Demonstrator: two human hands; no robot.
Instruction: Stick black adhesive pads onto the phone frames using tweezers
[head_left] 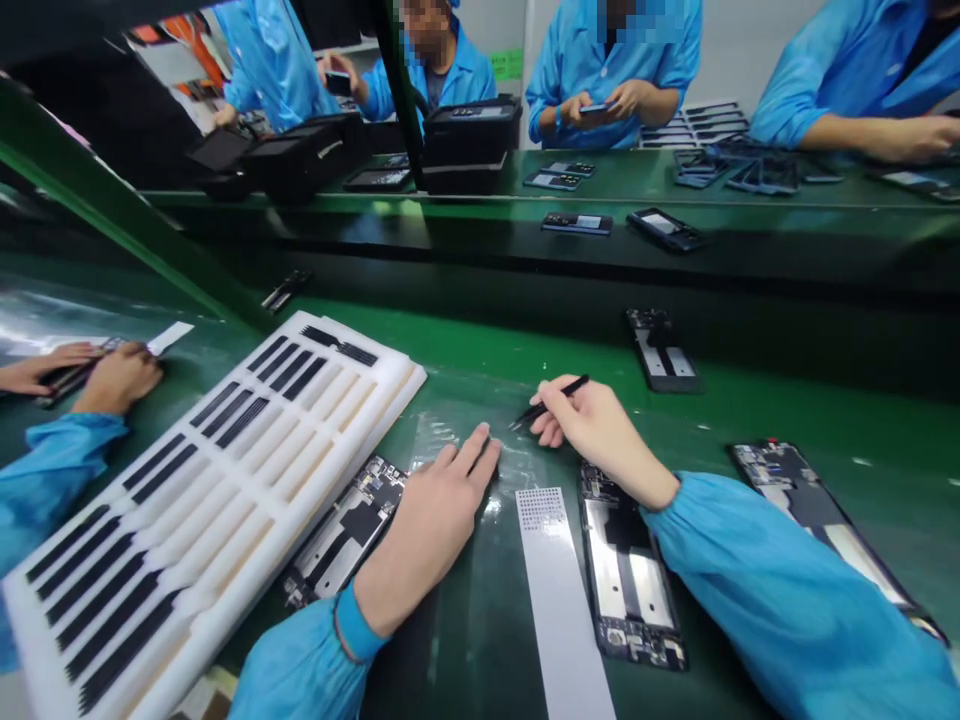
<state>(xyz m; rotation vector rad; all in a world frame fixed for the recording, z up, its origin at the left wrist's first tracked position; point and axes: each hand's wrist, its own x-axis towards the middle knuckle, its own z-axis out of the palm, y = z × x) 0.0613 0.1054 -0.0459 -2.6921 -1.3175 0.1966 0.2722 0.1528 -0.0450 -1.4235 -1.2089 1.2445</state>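
My right hand [589, 425] is closed on black tweezers [562, 393], their tips pointing left over the green mat. My left hand [431, 520] lies palm down with its fingers stretched, partly over an opened phone [349, 530] beside the foam tray; a small dark bit shows at its fingertips, too small to name. A white strip with rows of tiny dark dots [559, 600] lies between my hands. Under my right wrist sits another opened phone [626, 570], its upper end partly hidden. Farther right, my sleeve partly covers a third opened phone [814, 515].
A white foam tray [247, 440] with black strips in its slots fills the left. Another person's hands [124, 375] work beyond it. One opened phone [664, 350] lies ahead; a raised shelf [480, 225] and a slanted green post [142, 215] stand behind.
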